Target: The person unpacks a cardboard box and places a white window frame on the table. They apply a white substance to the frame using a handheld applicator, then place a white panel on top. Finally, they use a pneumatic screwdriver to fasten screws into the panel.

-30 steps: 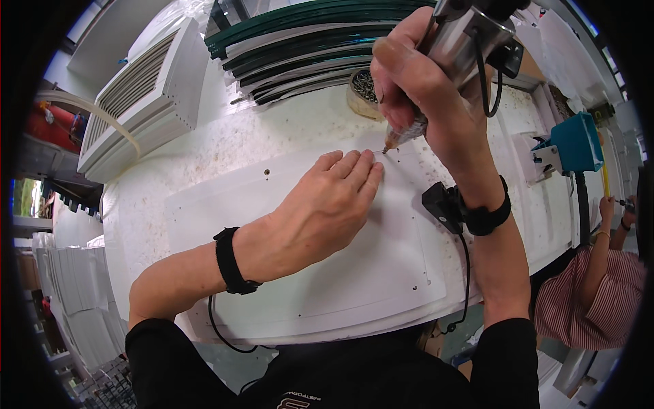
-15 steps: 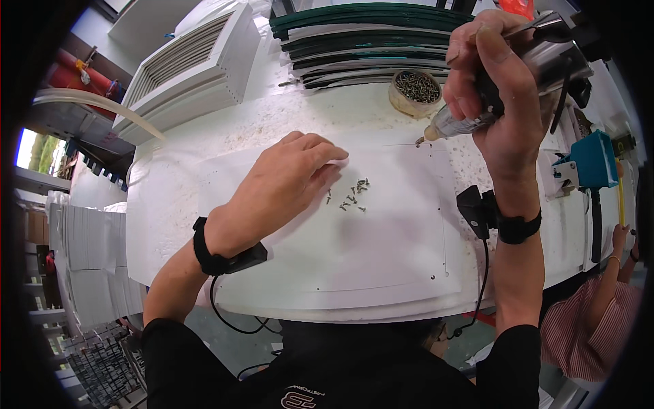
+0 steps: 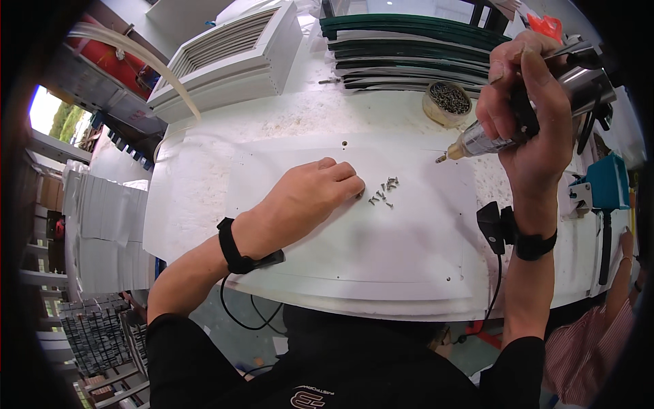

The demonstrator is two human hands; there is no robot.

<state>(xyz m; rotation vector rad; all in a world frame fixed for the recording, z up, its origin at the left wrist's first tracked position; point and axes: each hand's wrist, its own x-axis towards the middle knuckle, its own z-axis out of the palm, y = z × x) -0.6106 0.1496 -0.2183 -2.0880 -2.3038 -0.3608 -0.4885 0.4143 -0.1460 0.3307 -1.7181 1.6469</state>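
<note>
My left hand (image 3: 300,202) rests low over a flat white panel (image 3: 402,252), its fingers pinched together. A small dark bit shows at the fingertips, where a lone screw lay a moment ago. Just right of them lies a loose cluster of short silver screws (image 3: 383,194). In my right hand (image 3: 535,126) is a silver power screwdriver (image 3: 482,140) with a tan nose, fingers wrapped round its body. It tilts down to the left, its bit above the panel's far right part. Small holes or screw heads dot the panel's edges; one dark dot (image 3: 345,143) sits at the far edge.
A round tub (image 3: 446,104) full of screws stands beyond the screwdriver. Behind it lie dark green strips (image 3: 409,37). A white louvred frame (image 3: 228,54) and a pale hose (image 3: 174,78) are at the far left. A teal tool (image 3: 608,183) is at right, near another person's striped sleeve (image 3: 589,347).
The view has shifted, so the table sits further right. My left hand has closed its fingers at the lone screw beside the cluster. The screwdriver's tip has lifted away from the panel's far right corner.
</note>
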